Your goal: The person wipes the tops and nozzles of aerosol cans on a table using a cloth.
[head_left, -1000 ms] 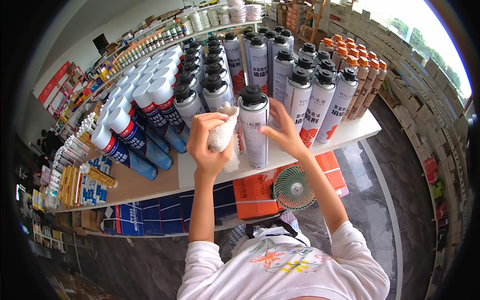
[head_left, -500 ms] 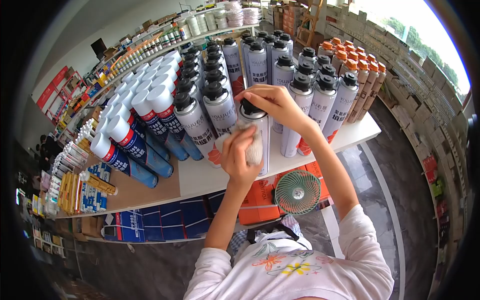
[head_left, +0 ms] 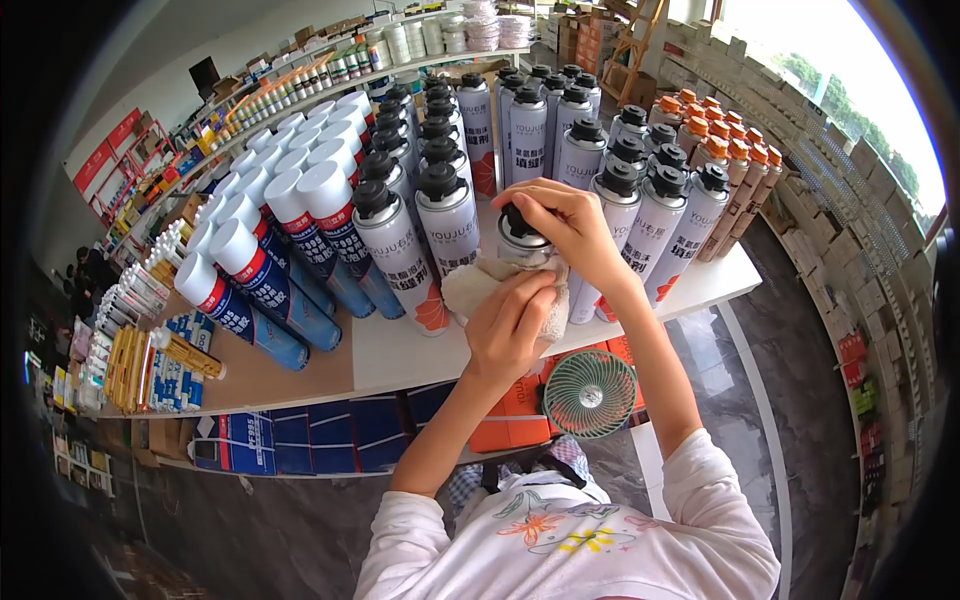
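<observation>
The left hand (head_left: 512, 325) grasps a crumpled off-white cloth (head_left: 475, 288) and presses it against the upper side of a silver-grey can (head_left: 520, 242). The right hand (head_left: 568, 225) is closed over the top of that same can, fingers and thumb about its black cap. The can is near the front edge of the white table (head_left: 402, 362), between two groups of similar cans; its lower part is hidden by the cloth and the left hand. Just to the left are black-topped grey cans (head_left: 405, 262) in rows, and left of them blue cans (head_left: 262, 282) with white caps. To the right are more black-topped cans, then brown cans (head_left: 732, 200) with orange caps. Gold-coloured tubes (head_left: 188, 354) lie at the table's left end. On the near side, a round green fan (head_left: 590, 395) appears in front of orange boxes (head_left: 508, 420); blue boxes (head_left: 350, 435) sit below the table, farther left. A wooden ladder (head_left: 632, 50) stands at the far side.
</observation>
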